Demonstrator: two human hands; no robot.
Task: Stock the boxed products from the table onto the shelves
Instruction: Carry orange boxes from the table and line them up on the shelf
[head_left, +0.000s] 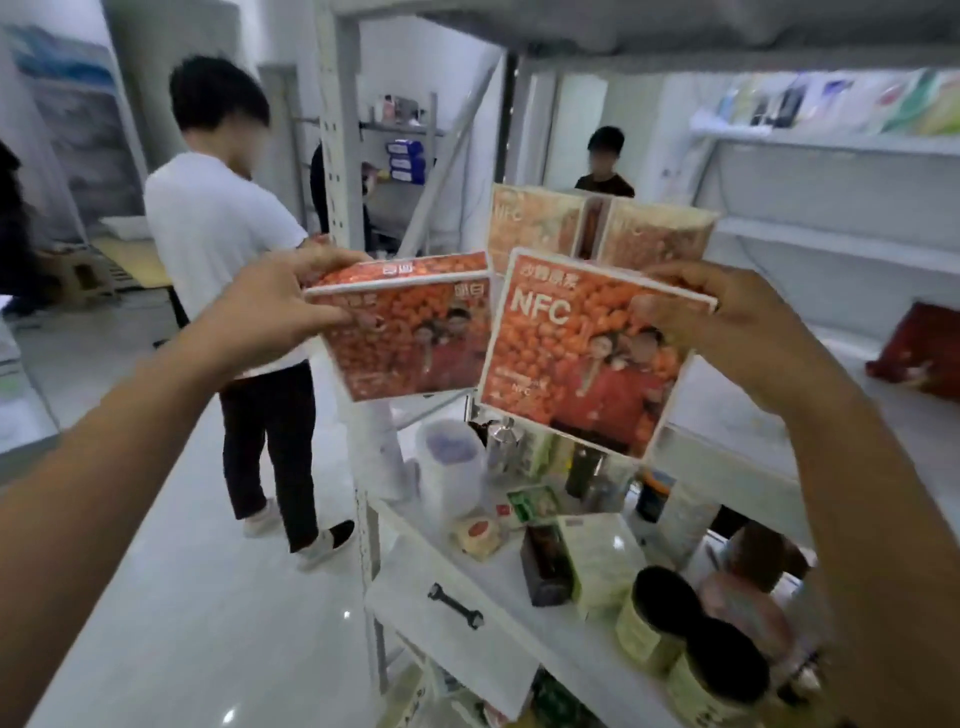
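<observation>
While 2 rear boxes (535, 223) (654, 234) stand, left hand (280, 306) grips 1 left box (410, 348), right hand (727, 317) 1 right box (582, 358).

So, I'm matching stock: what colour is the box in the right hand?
The box is orange-red, white-edged, with white NFC lettering; head view.

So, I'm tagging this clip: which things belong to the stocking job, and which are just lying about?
Job: left hand holding left orange box; right hand holding NFC box; matching boxes behind.
Lying about: wrench; black-lidded cans; white jar.
</observation>
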